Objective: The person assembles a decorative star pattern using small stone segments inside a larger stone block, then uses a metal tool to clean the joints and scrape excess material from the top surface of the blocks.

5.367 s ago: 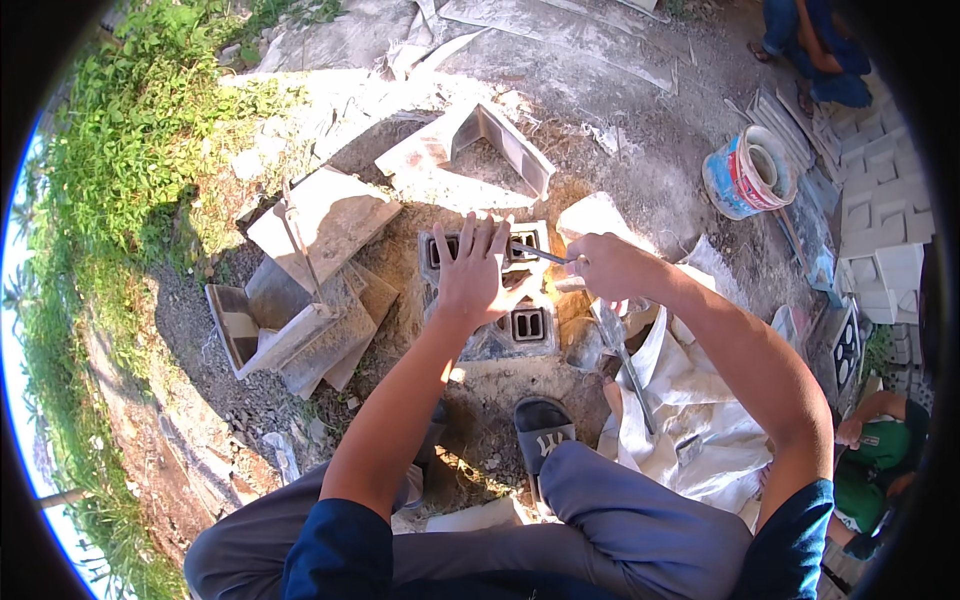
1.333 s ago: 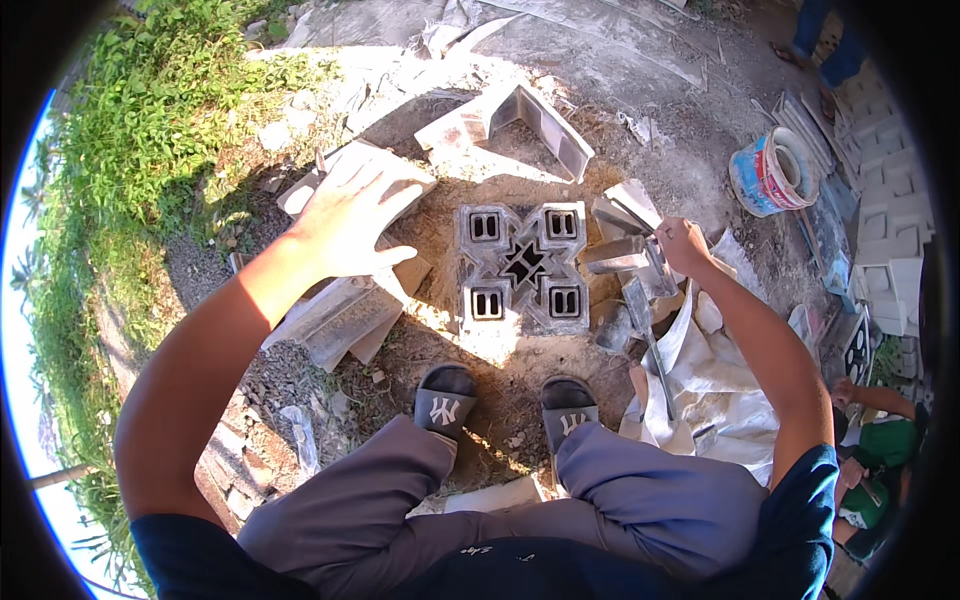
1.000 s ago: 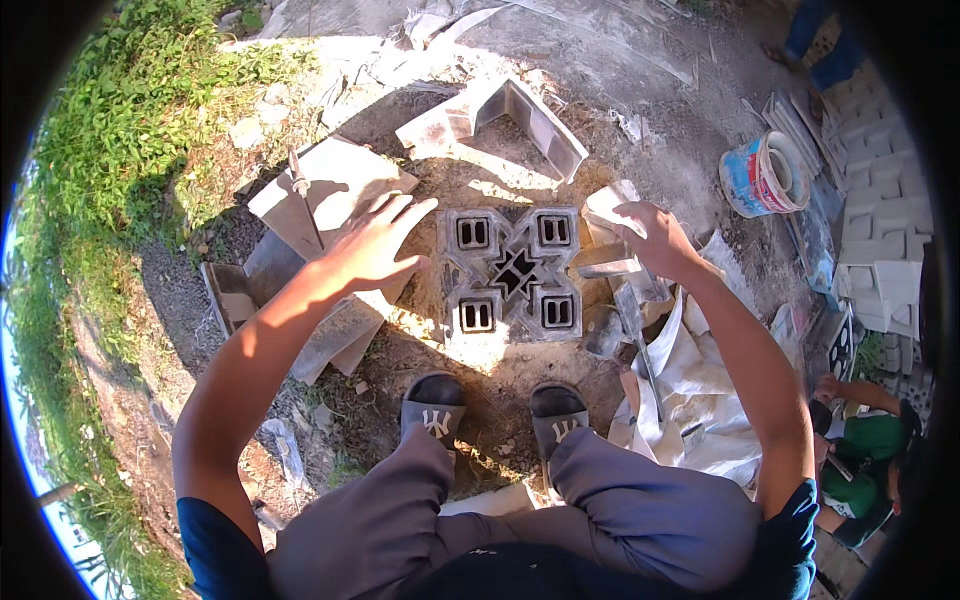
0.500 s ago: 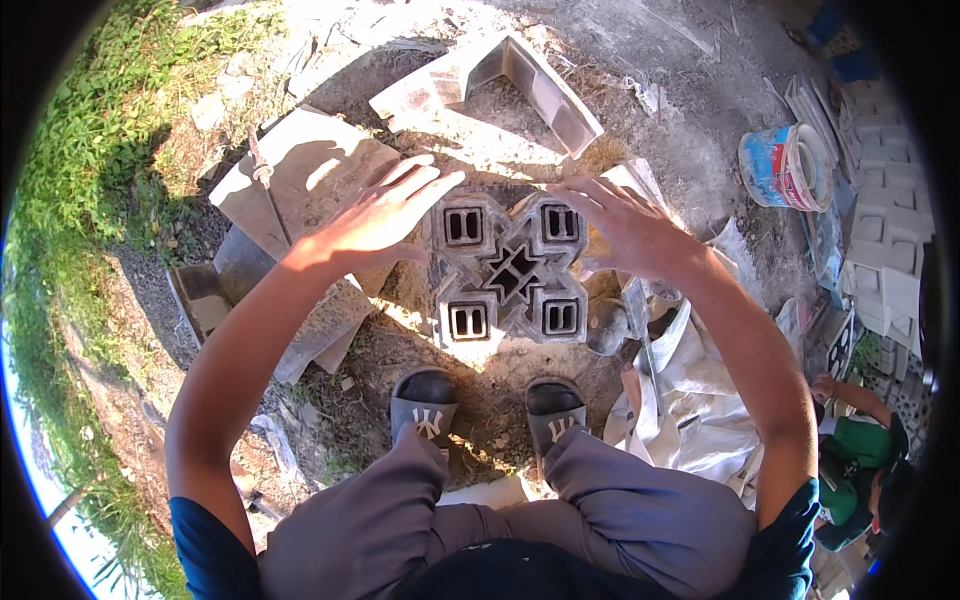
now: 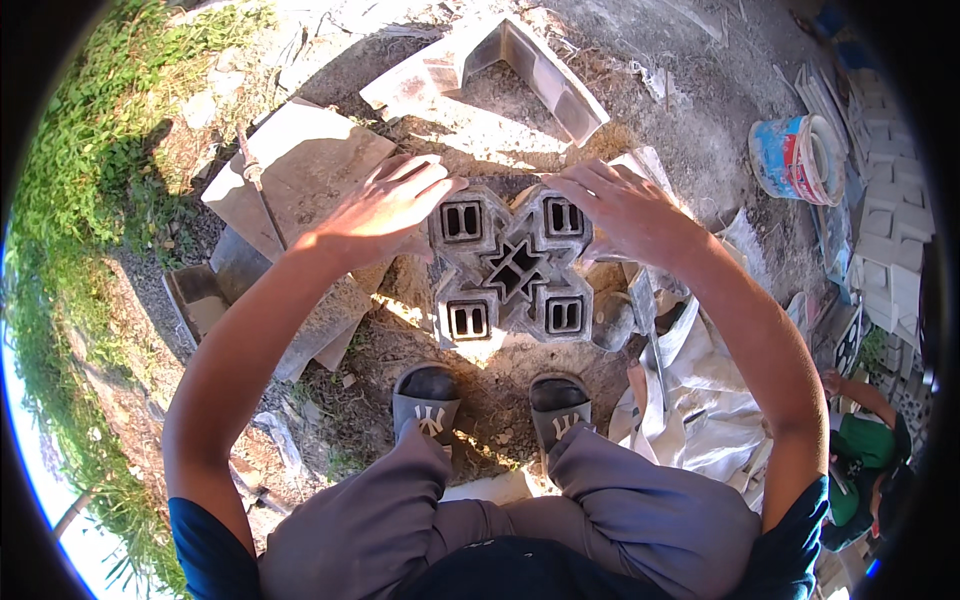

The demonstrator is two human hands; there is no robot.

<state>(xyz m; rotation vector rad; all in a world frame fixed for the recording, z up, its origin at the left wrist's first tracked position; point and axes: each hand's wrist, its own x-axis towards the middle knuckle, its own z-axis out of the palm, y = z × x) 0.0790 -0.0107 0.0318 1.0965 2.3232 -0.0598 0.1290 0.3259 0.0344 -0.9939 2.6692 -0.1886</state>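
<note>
On the ground in front of my feet lies a grey square openwork block (image 5: 485,283), perhaps a mould. It has a slotted square opening near each corner and a star-shaped opening in the middle. My left hand (image 5: 395,205) is at its far left corner, fingers stretched out and slightly bent, the thumb toward the left side. At the far right corner my right hand (image 5: 630,215) mirrors this, its fingers extended toward the far edge. Fingertips of both hands appear to meet the block's edges; firm contact cannot be made out. A trowel (image 5: 648,325) rests by the right side.
Flat boards (image 5: 300,180) with a rod (image 5: 262,190) lie left, and an angled frame (image 5: 535,80) lies beyond. A blue-and-white bucket (image 5: 795,160), stacked pale blocks (image 5: 890,220) and a crumpled white sheet (image 5: 700,410) are right. A person in green (image 5: 865,440) is at lower right.
Both hands have come slightly closer to the block's far corners, with the fingers bending a little more. The view has shifted slightly; the block stays in place.
</note>
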